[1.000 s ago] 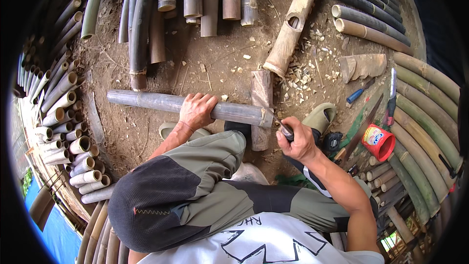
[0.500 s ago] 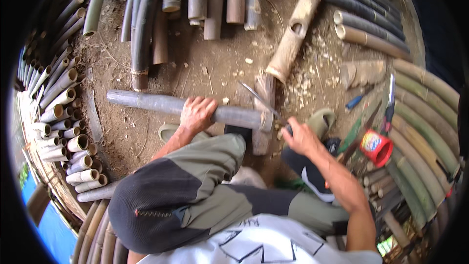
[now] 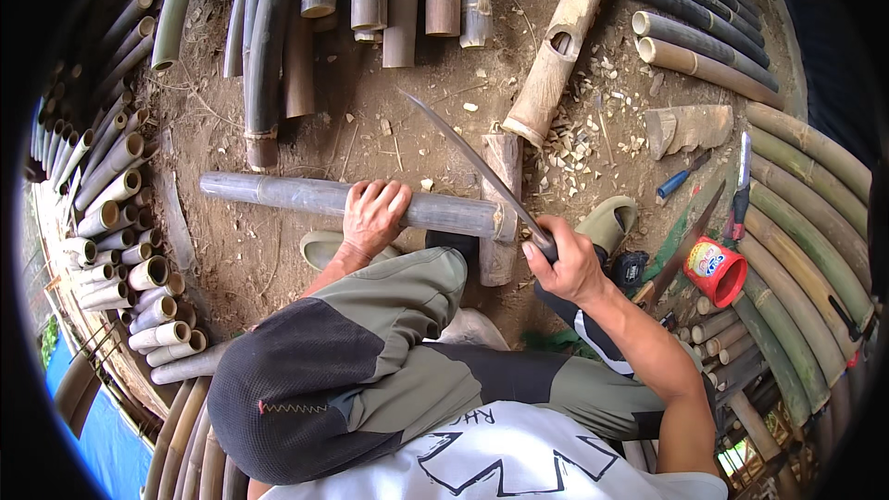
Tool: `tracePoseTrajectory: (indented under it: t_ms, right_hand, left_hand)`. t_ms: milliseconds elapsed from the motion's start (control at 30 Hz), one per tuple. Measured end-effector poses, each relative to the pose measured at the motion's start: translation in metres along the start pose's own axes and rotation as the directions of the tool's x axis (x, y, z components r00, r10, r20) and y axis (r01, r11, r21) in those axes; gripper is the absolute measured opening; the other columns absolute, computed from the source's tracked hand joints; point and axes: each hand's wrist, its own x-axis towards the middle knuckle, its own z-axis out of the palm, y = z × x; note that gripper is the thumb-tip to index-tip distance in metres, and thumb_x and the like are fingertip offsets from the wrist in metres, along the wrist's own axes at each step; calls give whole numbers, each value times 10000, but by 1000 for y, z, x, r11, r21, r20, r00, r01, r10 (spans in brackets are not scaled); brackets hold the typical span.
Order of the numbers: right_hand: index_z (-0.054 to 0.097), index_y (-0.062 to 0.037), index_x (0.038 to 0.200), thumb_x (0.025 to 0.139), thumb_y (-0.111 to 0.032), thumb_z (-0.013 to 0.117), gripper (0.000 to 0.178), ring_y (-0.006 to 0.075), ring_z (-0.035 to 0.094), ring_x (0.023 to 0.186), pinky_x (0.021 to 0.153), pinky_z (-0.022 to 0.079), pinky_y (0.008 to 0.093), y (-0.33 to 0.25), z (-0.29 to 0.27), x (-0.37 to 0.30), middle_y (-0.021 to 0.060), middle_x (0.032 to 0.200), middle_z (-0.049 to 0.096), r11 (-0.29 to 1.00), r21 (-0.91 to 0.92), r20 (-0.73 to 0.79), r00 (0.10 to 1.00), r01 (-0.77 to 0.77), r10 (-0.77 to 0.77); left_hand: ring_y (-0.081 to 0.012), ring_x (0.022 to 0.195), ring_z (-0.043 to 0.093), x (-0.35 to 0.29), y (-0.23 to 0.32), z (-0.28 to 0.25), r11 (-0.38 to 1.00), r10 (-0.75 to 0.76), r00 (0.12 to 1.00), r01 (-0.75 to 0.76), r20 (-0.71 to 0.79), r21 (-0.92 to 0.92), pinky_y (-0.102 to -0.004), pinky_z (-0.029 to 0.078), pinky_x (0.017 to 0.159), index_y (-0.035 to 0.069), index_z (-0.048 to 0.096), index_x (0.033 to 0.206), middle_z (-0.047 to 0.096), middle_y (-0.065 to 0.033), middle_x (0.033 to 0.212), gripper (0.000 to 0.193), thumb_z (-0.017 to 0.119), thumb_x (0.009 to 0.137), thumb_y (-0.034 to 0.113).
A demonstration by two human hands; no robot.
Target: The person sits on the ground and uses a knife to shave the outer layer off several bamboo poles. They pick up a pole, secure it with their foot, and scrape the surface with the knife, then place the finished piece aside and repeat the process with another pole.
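My left hand [image 3: 375, 218] is wrapped over the top of a dark grey bamboo pole [image 3: 287, 193], which lies crosswise in front of my knees. The pole's right end rests on a short wooden block [image 3: 500, 264] on the ground. In my right hand [image 3: 572, 264] is the dark handle of a machete [image 3: 465, 150]. Its long, narrow blade slants up to the left, over the pole's right end. Whether the blade touches the pole I cannot tell.
A pale bamboo piece with a hole [image 3: 546, 74] lies beyond the block, among wood chips. To the right are a saw [image 3: 687, 245], a blue-handled tool [image 3: 673, 185], a knife [image 3: 741, 187] and a red tub [image 3: 727, 278]. Bamboo poles [image 3: 403, 9] lie stacked all around.
My right hand has turned and moved slightly right, and the machete blade now reaches farther up and left across the view. The left hand and the pole have stayed nearly in place.
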Motion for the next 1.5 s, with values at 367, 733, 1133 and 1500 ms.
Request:
tracePoseTrajectory:
  t_ms: [367, 733, 1133, 1500]
  right_hand:
    - [523, -21, 1135, 947, -325, 622, 371, 509, 659, 824, 733, 522, 563, 64, 10, -29, 299, 878, 675, 886, -284, 279, 853, -366, 442]
    - [565, -2, 1075, 943, -275, 662, 318, 325, 713, 680, 588, 560, 399, 22, 10, -28, 226, 820, 672, 970, -233, -28, 996, 72, -81]
    - [550, -18, 1075, 939, -270, 662, 307, 410, 685, 669, 561, 541, 469, 48, 14, -30, 210, 802, 669, 906, -386, 166, 954, -171, 251]
    - [535, -7, 1096, 957, -263, 624, 305, 438, 688, 743, 635, 564, 481, 63, 7, -31, 236, 817, 677, 868, -429, 219, 903, -251, 369]
  left_hand:
    - [-295, 1174, 587, 61, -35, -41, 951, 21, 543, 247, 839, -184, -482, 433, 1005, 226, 544, 1355, 615, -101, 1218, 751, 794, 651, 304]
    - [-289, 1040, 643, 50, -25, -31, 986, 9, 775, 99, 632, -135, -432, 491, 938, 139, 612, 1129, 663, -72, 1030, 592, 791, 578, 263]
    - [-257, 988, 602, 25, -19, -16, 996, -11, 925, 44, 379, -78, -422, 454, 859, 152, 578, 1115, 607, -35, 972, 621, 814, 547, 240]
    - [-256, 988, 601, 20, -14, -15, 996, -12, 953, 38, 302, -80, -424, 443, 879, 155, 576, 1123, 598, -40, 971, 603, 809, 570, 223]
